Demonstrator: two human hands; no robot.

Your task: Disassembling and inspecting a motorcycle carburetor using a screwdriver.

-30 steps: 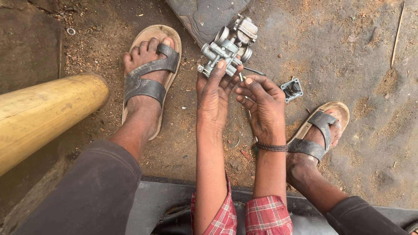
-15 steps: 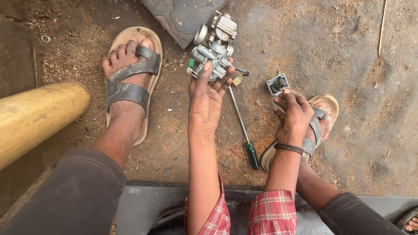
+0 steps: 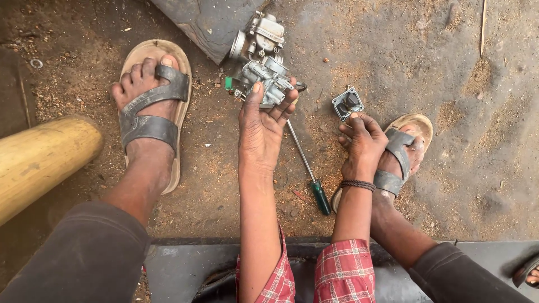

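Holding the carburetor (image 3: 263, 78) up off the dirt floor (image 3: 449, 73) with my left hand (image 3: 259, 126), fingers wrapped tight round its body. Right hand (image 3: 364, 147) pinches the small square cover (image 3: 347, 103), just right of the carb. Grit could get inside, and the screwdriver (image 3: 307, 168) below it might get kicked.

I sat in a rough outdoor repair yard: oily dirt ground (image 3: 449, 84) strewn with sawdust, a screwdriver (image 3: 307, 168) lying loose (green handle), a carburetor (image 3: 261, 67) apart.
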